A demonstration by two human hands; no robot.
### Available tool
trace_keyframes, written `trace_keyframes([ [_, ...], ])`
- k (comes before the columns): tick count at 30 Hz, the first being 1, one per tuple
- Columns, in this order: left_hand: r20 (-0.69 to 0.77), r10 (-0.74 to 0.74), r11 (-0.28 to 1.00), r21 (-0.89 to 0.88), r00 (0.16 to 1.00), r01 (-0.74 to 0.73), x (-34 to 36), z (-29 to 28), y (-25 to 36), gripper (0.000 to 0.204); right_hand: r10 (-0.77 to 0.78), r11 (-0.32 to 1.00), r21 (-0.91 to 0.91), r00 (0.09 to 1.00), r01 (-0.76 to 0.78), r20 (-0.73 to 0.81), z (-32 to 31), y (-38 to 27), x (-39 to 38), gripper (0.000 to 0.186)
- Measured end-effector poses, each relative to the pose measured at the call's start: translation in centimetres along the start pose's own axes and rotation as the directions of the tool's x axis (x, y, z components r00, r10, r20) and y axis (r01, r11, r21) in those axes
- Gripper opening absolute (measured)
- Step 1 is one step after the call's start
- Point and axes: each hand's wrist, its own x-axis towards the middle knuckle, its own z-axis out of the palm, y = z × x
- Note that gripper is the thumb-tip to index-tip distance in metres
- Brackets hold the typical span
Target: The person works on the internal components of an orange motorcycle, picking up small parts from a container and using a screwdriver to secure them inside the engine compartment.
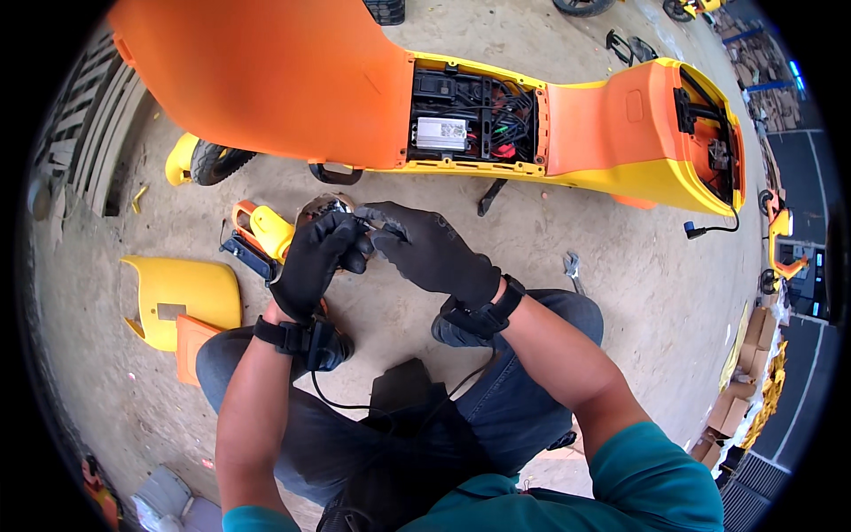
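My left hand (312,257) and my right hand (434,250), both in black gloves, meet in front of me with their fingertips almost touching. The fingers of each are pinched together, and a small dark piece seems to lie between them, too small to name. Just behind the left hand's fingers a round container (324,204) of small metal parts shows in part. Beyond the hands lies a yellow and orange electric scooter body (585,133). Its open compartment (425,161) holds a silver box (441,134) and a tangle of black wires (510,115).
On the floor to the left are a yellow panel (208,297), an orange panel (191,341) and yellow-orange parts (270,230). An adjustable wrench (573,269) lies to the right. A cable with a plug (700,231) hangs off the scooter's right end. Cardboard boxes (731,408) line the right side.
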Motion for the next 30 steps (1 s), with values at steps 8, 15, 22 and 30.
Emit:
trace_keyframes([
  [8,0.049,-0.056,0.998,0.042,0.997,0.054,0.3,-0.9,-0.5,0.021,-0.049,0.988,-0.146,0.998,0.055,0.043,-1.2,-0.7,-0.4,0.044],
  [15,0.064,-0.065,0.998,0.025,0.996,0.064,0.3,-1.1,-0.8,0.020,-0.066,0.994,-0.090,0.997,0.070,0.051,-0.9,-0.5,-0.6,0.047],
  [22,0.061,-0.056,0.998,0.019,0.997,0.055,0.0,-1.2,-0.4,0.021,-0.035,0.999,-0.025,0.996,0.037,0.077,-0.9,-0.9,-0.4,0.048],
  [30,0.094,-0.081,0.997,0.018,0.992,0.079,0.1,-1.0,-0.2,0.025,-0.048,0.997,-0.056,0.997,0.051,0.057,-0.7,-0.5,-0.2,0.043],
])
